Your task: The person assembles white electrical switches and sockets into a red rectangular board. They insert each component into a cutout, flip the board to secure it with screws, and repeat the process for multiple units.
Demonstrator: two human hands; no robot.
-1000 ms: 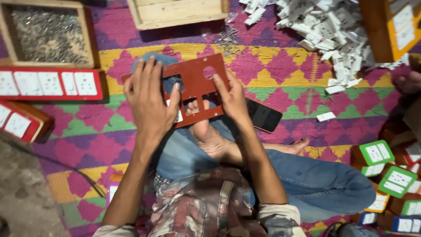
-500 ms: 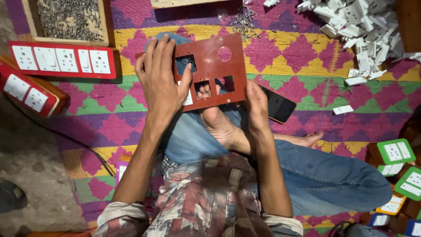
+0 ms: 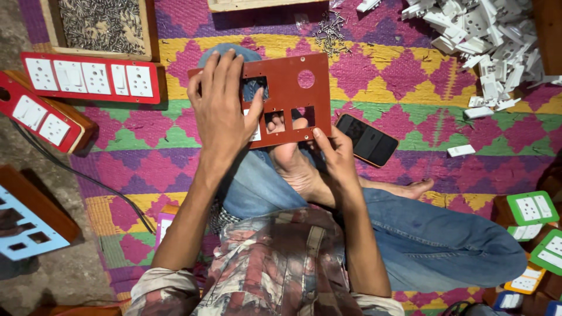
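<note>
Both hands grip the red plate (image 3: pixel 287 96): left hand (image 3: pixel 222 111) pressing a white switch (image 3: pixel 255 132) in, right hand (image 3: pixel 333 155) pinching its near edge; seating needs firm pressure.

Quick count of what's lying around: one red cutout plate (image 3: pixel 287 96) with four openings showing, three rectangular and one round, held by two hands, left (image 3: pixel 221 111) and right (image 3: pixel 336 155). One black phone (image 3: pixel 367 139) on the patterned mat (image 3: pixel 410 82). Two finished red switch boards on the left, a long flat one (image 3: pixel 91 77) and a boxed one (image 3: pixel 44 120). One blue cutout plate (image 3: pixel 26 225) at the far left edge. Two green-framed boards (image 3: pixel 533 208) on the right. One wooden tray of screws (image 3: pixel 99 23), way too many to count. Same with the white switch parts pile (image 3: pixel 486 35), plus two loose white pieces (image 3: pixel 462 150) beside it.
</note>
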